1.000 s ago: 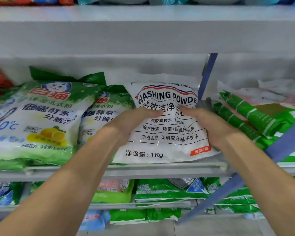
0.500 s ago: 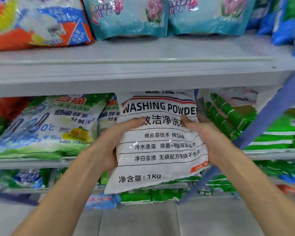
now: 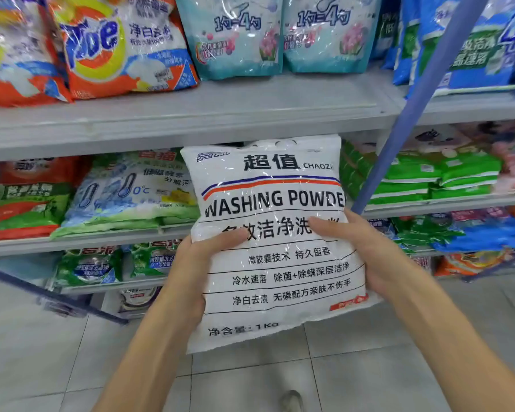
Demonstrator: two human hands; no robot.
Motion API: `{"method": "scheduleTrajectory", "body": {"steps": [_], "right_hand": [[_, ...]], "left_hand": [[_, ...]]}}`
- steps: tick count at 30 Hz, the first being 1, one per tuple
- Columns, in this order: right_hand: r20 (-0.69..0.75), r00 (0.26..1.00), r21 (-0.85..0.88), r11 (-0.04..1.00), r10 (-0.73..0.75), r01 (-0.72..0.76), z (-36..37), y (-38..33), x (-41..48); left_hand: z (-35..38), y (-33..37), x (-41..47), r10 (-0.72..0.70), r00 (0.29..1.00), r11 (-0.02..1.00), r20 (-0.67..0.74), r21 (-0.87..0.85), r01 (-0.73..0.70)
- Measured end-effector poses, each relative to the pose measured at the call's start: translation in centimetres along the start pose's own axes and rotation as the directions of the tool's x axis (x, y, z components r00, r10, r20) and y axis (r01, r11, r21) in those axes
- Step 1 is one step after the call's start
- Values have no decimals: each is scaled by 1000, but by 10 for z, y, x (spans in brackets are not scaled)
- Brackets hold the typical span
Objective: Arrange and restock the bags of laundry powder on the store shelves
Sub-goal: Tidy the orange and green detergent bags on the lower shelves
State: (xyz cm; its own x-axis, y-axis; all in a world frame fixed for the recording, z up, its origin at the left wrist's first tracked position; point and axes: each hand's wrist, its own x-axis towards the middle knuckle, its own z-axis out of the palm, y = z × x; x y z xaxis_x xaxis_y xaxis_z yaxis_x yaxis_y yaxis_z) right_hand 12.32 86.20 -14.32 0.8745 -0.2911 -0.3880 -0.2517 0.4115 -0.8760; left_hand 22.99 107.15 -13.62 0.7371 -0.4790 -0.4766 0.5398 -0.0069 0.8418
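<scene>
I am gripping the white washing powder bag [image 3: 280,278] by its side edges, left hand [image 3: 197,263] and right hand [image 3: 369,254] curling round it, in front of the middle shelf's [image 3: 116,237] edge.

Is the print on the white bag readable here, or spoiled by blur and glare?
Head view: the white plastic washing-powder bag is sharp, print readable despite small glints on its film. Head view: the green and blue bags on the left shelf are smeared. Head view: the grey metal shelf edge curves slightly from the wide lens.
</scene>
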Motion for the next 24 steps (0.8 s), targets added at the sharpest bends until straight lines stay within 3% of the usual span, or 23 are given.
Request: {"method": "scheduleTrajectory", "body": {"steps": [5,10,11,15,19,24], "right_hand": [[58,998,29,1000,-1,-1,36,-31,-52],[-89,995,-110,993,-43,34,68,-56,-93],[-121,991,-42,998,-58,53,70,-56,-100],[-121,981,-22,988,-154,153,86,-61,-107],[-204,947,-150,964,-249,221,78,-53,-117],[-326,936,-25,991,-130,129,74,-68,-152]], "left_hand": [[-11,26,-51,69,996,998,60,-11,-68],[-12,55,-93,190,971,980,147,30,-196],[-12,60,-100,214,965,974,152,46,-223],[-11,78,-122,275,941,956,195,49,-290],[-11,85,-130,274,928,955,253,42,-294],[6,80,-137,252,920,960,301,41,-276]]}}
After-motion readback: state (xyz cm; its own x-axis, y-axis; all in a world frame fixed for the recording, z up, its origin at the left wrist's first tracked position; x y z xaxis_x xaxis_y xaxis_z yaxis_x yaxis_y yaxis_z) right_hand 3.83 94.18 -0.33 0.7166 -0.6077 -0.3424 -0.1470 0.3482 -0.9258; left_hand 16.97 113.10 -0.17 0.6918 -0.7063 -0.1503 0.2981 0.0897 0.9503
